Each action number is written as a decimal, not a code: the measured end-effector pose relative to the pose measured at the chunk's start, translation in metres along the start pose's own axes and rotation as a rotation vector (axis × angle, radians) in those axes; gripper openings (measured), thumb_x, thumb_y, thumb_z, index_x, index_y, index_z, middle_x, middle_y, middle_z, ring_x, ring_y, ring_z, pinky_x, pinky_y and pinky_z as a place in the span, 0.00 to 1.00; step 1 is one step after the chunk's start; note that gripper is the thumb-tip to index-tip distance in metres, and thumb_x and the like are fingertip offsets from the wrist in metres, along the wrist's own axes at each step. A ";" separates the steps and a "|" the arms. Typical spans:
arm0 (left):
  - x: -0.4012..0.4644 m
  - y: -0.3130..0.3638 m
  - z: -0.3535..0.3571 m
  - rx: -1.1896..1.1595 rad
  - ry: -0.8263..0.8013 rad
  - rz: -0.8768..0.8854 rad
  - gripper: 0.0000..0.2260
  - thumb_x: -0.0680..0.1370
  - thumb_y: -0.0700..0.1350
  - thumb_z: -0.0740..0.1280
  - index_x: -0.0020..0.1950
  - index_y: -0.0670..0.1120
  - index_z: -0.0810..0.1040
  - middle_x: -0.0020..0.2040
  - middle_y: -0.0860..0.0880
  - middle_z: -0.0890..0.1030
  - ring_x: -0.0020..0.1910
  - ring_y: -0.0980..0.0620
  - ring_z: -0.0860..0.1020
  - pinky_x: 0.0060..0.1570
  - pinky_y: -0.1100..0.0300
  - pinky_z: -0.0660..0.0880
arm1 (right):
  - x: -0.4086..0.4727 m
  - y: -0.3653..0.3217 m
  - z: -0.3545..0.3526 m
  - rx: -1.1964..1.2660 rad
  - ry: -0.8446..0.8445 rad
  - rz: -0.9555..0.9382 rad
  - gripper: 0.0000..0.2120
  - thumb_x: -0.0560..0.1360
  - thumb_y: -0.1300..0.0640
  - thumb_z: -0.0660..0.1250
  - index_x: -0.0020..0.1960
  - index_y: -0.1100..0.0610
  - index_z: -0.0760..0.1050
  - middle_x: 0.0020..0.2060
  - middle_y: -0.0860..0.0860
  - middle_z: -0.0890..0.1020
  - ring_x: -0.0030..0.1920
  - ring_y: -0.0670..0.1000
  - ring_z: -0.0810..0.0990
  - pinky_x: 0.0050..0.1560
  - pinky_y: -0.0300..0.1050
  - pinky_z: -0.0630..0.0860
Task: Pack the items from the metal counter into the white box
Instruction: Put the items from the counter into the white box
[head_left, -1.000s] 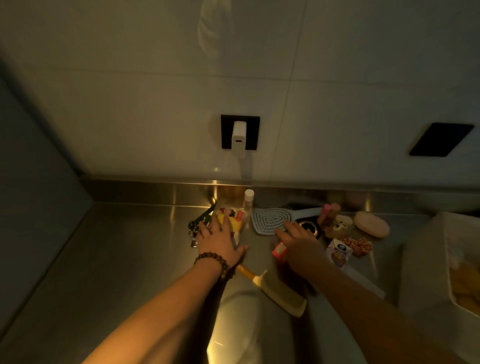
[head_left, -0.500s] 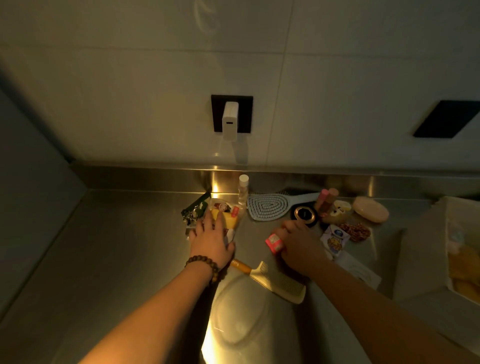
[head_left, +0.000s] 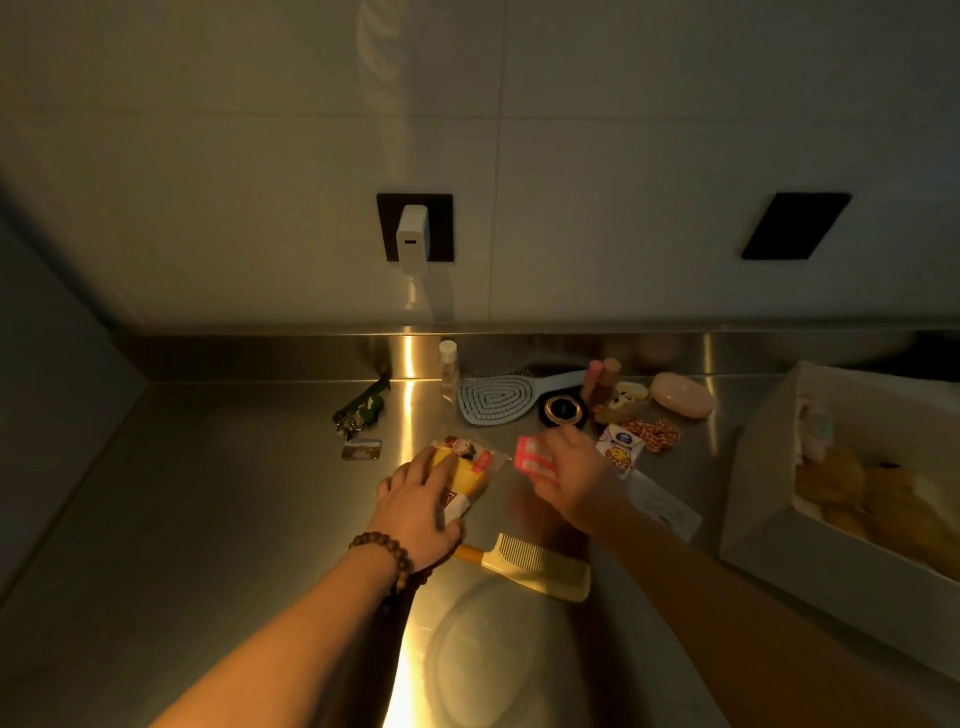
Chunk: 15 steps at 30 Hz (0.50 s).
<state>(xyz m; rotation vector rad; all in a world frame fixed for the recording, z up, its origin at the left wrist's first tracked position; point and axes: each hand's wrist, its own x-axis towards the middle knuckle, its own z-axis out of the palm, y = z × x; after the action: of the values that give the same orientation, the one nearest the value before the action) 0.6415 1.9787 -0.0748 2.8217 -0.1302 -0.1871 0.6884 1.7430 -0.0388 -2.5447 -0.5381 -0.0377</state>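
The white box (head_left: 769, 499) sits at the right edge of the bench (head_left: 208, 519), open, with some yellowish things already lying inside, so packing is under way but far from finished. Nearest, a cream comb (head_left: 535, 564) lies flat on the steel, untouched. Just past it the left hand (head_left: 415, 506) has its grip curled over a yellow snack packet (head_left: 467, 470), and the right hand (head_left: 574, 480) pinches a small pink packet (head_left: 535, 457) clear of the surface; I judge both are next for the box. Beside the right hand wait a small printed sachet (head_left: 621, 449) and a red-and-white twist of string (head_left: 657, 435). Further back sit a small metal tag (head_left: 362, 449), a green keyring bundle (head_left: 362, 408), a pale hairbrush (head_left: 501, 397), a round black tin (head_left: 563, 409), a little plush toy (head_left: 623, 400), a pink oval soap (head_left: 683, 395), two pink tubes (head_left: 600, 376) and a clear bottle (head_left: 448, 364) against the back edge. By my count, most of the load remains out.
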 end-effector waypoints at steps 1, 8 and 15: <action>0.002 0.005 -0.001 -0.004 -0.013 0.006 0.41 0.66 0.63 0.63 0.74 0.59 0.48 0.76 0.50 0.51 0.71 0.44 0.56 0.69 0.46 0.54 | 0.001 0.005 -0.008 0.028 0.050 0.009 0.12 0.71 0.54 0.67 0.53 0.57 0.73 0.48 0.51 0.73 0.48 0.50 0.72 0.44 0.42 0.67; 0.026 0.039 0.007 0.020 -0.054 -0.031 0.42 0.68 0.62 0.66 0.74 0.59 0.43 0.76 0.48 0.46 0.73 0.41 0.51 0.69 0.43 0.52 | 0.002 0.058 -0.065 0.095 0.151 0.379 0.15 0.69 0.57 0.71 0.52 0.53 0.69 0.47 0.51 0.75 0.48 0.52 0.75 0.48 0.50 0.74; 0.042 0.049 0.021 0.004 0.040 -0.114 0.41 0.67 0.68 0.65 0.73 0.58 0.49 0.76 0.46 0.48 0.71 0.40 0.55 0.68 0.44 0.57 | -0.002 0.076 -0.050 0.015 -0.003 0.298 0.21 0.73 0.56 0.70 0.64 0.62 0.71 0.59 0.60 0.75 0.59 0.58 0.72 0.61 0.50 0.67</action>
<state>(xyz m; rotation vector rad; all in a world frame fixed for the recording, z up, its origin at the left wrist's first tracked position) 0.6770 1.9217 -0.0841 2.8367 0.0395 -0.1554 0.7195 1.6572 -0.0339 -2.5832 -0.1556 0.0771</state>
